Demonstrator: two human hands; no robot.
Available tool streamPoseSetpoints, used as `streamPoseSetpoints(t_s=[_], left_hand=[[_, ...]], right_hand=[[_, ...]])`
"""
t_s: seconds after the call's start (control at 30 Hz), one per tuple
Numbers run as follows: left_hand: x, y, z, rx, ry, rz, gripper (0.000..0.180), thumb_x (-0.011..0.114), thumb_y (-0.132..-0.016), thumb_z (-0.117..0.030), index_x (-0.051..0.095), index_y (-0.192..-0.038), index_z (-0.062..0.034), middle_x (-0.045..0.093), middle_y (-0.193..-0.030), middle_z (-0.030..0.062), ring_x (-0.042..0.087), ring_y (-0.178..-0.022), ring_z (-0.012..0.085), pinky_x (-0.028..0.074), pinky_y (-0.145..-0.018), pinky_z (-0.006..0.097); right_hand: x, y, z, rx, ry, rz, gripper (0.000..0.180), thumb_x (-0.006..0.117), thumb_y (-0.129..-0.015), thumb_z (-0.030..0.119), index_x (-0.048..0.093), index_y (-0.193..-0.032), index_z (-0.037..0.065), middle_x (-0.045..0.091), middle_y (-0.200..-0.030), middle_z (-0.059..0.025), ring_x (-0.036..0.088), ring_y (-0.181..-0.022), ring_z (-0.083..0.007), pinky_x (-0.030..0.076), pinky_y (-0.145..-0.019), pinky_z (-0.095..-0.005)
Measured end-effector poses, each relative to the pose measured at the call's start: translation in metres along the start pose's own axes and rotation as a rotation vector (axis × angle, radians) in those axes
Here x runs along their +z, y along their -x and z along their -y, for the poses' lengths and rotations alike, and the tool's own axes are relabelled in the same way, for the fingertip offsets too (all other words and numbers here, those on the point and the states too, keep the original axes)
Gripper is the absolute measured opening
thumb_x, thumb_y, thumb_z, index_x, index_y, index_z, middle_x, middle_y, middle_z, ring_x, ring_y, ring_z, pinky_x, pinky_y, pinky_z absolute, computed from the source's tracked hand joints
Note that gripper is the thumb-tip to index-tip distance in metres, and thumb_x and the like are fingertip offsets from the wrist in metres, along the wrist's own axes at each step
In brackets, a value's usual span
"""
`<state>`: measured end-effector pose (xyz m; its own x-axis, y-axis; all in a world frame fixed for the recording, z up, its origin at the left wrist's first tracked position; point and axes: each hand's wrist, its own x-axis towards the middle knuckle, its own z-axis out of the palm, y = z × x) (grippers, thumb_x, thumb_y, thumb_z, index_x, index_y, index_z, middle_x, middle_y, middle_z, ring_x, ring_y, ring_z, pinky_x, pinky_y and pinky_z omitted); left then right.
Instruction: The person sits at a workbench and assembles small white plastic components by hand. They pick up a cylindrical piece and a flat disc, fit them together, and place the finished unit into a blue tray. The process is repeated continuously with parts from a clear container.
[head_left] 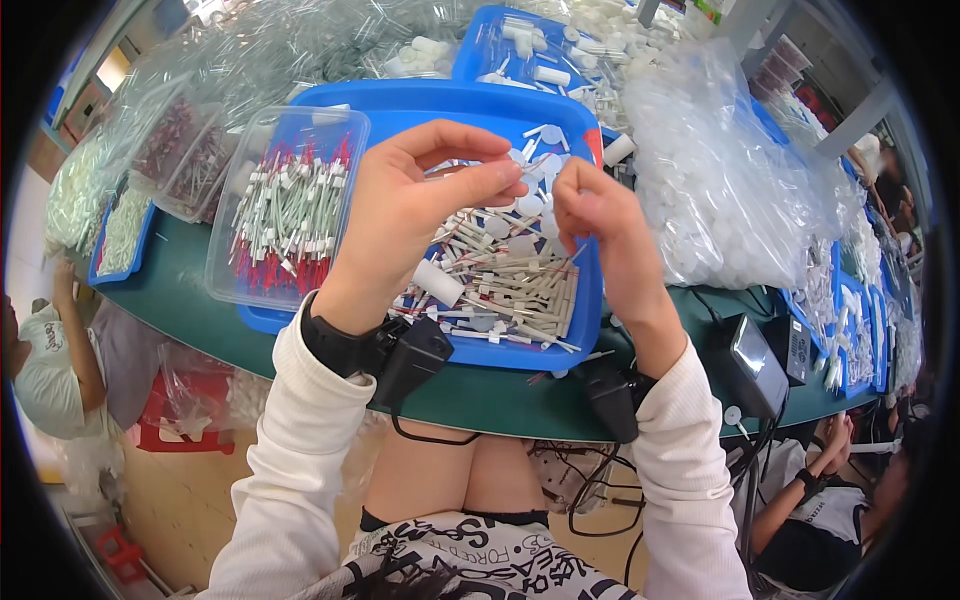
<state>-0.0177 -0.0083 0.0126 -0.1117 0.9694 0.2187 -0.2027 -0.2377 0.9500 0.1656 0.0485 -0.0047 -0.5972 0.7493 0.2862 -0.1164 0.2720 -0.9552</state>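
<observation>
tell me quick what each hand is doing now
Left hand: fingers pinched shut over the blue tray; what they hold cannot be told.
Right hand: closed on a thin stick.

Clear plastic bag [720,170] right; small screen [752,350], perhaps lit.

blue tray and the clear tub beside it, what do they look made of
Blue tray: looks like moulded plastic, opaque, smooth, slightly glossy rim. Clear tub: probably thin transparent plastic, since the red-tipped sticks inside show through its wall.
</observation>
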Motion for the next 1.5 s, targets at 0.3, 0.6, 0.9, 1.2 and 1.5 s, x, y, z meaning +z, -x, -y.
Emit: streamPoseSetpoints(t_s=[0.3, 0.6, 0.9, 1.2, 1.5], left_hand=[[0.007, 0.004, 0.003, 0.191, -0.434, 0.146, 0.012, 0.065, -0.079, 0.004, 0.065, -0.091, 0.0043, 0.068, -0.088, 0.0104, 0.067, -0.084, 0.0171, 0.054, -0.078, 0.028], [0.010, 0.006, -0.003, 0.136, -0.213, 0.188, 0.021, 0.060, -0.083, 0.006, 0.063, -0.104, 0.0054, 0.067, -0.088, 0.0120, 0.069, -0.079, 0.0223, 0.055, -0.072, 0.029], [0.008, 0.004, 0.003, 0.159, -0.153, 0.097, 0.013, 0.058, -0.087, 0.000, 0.060, -0.098, 0.0070, 0.062, -0.091, 0.0129, 0.065, -0.078, 0.0184, 0.050, -0.071, 0.026], [0.003, 0.004, 0.002, 0.182, -0.433, 0.142, 0.025, 0.041, -0.098, -0.017, 0.054, -0.109, 0.0013, 0.064, -0.084, 0.0063, 0.054, -0.072, 0.0079, 0.041, -0.067, 0.024], [0.008, 0.008, 0.000, 0.261, -0.600, 0.041, 0.013, 0.051, -0.094, -0.009, 0.059, -0.093, 0.0012, 0.066, -0.082, 0.0066, 0.056, -0.072, 0.0053, 0.042, -0.065, 0.020]], right_hand=[[0.014, 0.005, 0.005, 0.007, 0.136, -0.135, 0.032, 0.045, -0.098, 0.022, 0.060, -0.087, -0.004, 0.058, -0.070, -0.0031, 0.050, -0.063, -0.0092, 0.040, -0.058, -0.0255], [0.008, 0.005, 0.003, 0.034, -0.154, -0.035, 0.037, 0.040, -0.096, 0.036, 0.047, -0.074, 0.006, 0.038, -0.061, 0.0019, 0.037, -0.057, -0.0078, 0.035, -0.052, -0.0242], [-0.003, 0.000, -0.004, 0.092, -0.252, -0.055, 0.027, 0.041, -0.092, 0.030, 0.047, -0.079, 0.007, 0.040, -0.065, 0.0026, 0.038, -0.061, -0.0073, 0.038, -0.055, -0.0243], [0.006, 0.000, 0.007, -0.058, 0.204, -0.141, 0.026, 0.065, -0.085, 0.008, 0.059, -0.109, 0.001, 0.057, -0.066, -0.0010, 0.056, -0.064, -0.0054, 0.041, -0.056, -0.0185], [0.006, -0.001, 0.012, -0.055, 0.024, -0.131, 0.024, 0.069, -0.082, 0.008, 0.062, -0.103, -0.001, 0.068, -0.084, -0.0082, 0.066, -0.078, -0.0142, 0.053, -0.072, -0.0256]])
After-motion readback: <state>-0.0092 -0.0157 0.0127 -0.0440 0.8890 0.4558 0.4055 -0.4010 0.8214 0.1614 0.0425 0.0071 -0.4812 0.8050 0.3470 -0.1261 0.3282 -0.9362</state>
